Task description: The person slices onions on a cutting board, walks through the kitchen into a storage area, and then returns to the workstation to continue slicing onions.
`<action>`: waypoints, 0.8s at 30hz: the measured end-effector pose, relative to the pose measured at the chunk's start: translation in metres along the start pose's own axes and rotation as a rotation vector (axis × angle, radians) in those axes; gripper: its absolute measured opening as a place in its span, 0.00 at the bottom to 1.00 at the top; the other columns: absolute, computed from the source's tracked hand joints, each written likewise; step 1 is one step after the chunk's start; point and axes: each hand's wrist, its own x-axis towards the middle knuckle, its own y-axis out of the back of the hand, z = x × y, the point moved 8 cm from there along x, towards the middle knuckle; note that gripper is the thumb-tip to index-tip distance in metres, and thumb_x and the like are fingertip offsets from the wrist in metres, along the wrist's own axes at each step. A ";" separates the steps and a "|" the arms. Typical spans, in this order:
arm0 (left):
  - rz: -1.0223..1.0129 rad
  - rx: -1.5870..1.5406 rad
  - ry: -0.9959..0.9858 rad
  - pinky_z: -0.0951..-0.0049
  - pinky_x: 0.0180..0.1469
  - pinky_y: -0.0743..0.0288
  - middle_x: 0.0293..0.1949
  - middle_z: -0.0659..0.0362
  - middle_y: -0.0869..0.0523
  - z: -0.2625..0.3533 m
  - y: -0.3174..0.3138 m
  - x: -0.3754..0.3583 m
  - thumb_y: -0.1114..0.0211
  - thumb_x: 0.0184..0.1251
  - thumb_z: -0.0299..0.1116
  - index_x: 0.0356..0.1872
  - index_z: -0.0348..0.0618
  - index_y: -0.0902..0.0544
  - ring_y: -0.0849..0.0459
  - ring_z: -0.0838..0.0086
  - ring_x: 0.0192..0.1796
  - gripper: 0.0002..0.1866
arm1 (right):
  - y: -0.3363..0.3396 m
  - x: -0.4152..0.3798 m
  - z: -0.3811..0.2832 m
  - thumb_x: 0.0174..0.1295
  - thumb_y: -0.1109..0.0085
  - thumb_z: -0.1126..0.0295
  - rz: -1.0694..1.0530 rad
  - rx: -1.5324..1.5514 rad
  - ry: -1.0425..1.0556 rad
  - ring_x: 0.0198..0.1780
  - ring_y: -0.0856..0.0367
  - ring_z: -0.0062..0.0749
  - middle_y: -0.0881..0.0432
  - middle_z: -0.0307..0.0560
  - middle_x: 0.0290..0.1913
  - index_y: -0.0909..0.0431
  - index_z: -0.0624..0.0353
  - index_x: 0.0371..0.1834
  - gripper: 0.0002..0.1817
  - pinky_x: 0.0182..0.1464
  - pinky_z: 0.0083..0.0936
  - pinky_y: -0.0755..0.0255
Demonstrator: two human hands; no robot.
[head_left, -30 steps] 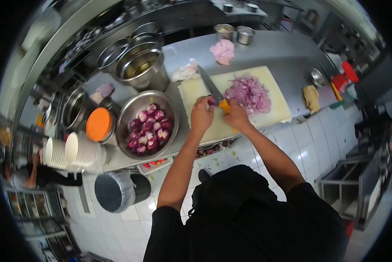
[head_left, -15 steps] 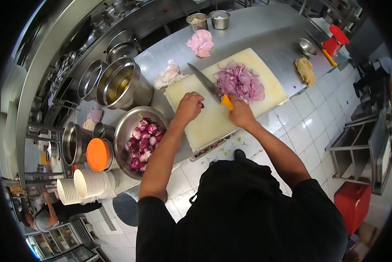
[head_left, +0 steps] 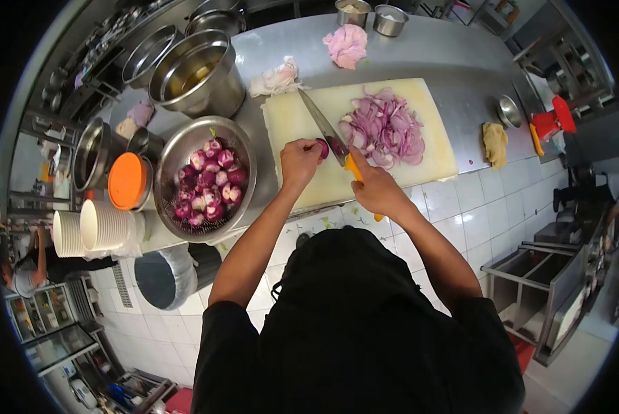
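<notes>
My left hand (head_left: 301,163) is closed on a small piece of red onion (head_left: 322,148) at the left half of the white cutting board (head_left: 292,117). Gripped in my right hand (head_left: 378,190) is a knife (head_left: 318,114) with a yellow handle, its blade pointing up and to the left beside the onion piece. To the right of the blade lies a pile of sliced red onion (head_left: 385,127). Left of the board, a perforated metal colander (head_left: 244,155) holds several whole peeled red onions (head_left: 213,172).
A large steel pot (head_left: 220,90) stands behind the colander. Stacked white tubs (head_left: 106,224) and an orange lid (head_left: 127,181) are at the left. Cloths (head_left: 345,45) lie behind the board; a yellow cloth (head_left: 494,143) and small bowl (head_left: 509,110) are right. Another person (head_left: 30,272) is far left.
The whole view has shifted and turned with my head. The knife blade and the onion piece in my left hand are now closer together.
</notes>
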 end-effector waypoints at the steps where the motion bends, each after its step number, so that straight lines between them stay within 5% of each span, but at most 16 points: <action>1: 0.032 0.037 -0.015 0.76 0.38 0.16 0.29 0.54 0.09 0.000 0.000 -0.002 0.32 0.67 0.28 0.41 0.30 0.10 0.10 0.76 0.32 0.10 | -0.001 -0.004 -0.002 0.65 0.46 0.72 -0.016 -0.021 -0.026 0.52 0.18 0.70 0.17 0.75 0.48 0.48 0.64 0.80 0.39 0.60 0.52 0.27; 16: 0.236 -0.015 -0.358 0.77 0.37 0.21 0.26 0.58 0.10 -0.006 -0.002 -0.010 0.29 0.64 0.27 0.37 0.32 0.10 0.15 0.80 0.30 0.07 | -0.004 -0.024 -0.010 0.70 0.48 0.70 -0.042 -0.003 -0.138 0.41 0.17 0.76 0.18 0.78 0.34 0.40 0.66 0.62 0.21 0.48 0.59 0.27; 19: 0.233 -0.113 -0.374 0.69 0.39 0.19 0.29 0.51 0.11 -0.012 -0.003 -0.006 0.30 0.58 0.26 0.34 0.34 0.11 0.12 0.66 0.29 0.06 | -0.011 -0.019 -0.016 0.69 0.51 0.73 -0.058 -0.028 -0.139 0.45 0.17 0.75 0.18 0.81 0.38 0.40 0.71 0.59 0.19 0.53 0.61 0.26; 24: 0.213 -0.130 -0.357 0.70 0.39 0.19 0.29 0.51 0.11 -0.012 0.000 -0.002 0.30 0.58 0.26 0.33 0.33 0.11 0.12 0.67 0.29 0.06 | -0.044 0.032 0.007 0.68 0.50 0.71 0.086 -0.055 -0.041 0.46 0.17 0.75 0.17 0.79 0.39 0.40 0.70 0.59 0.20 0.52 0.61 0.26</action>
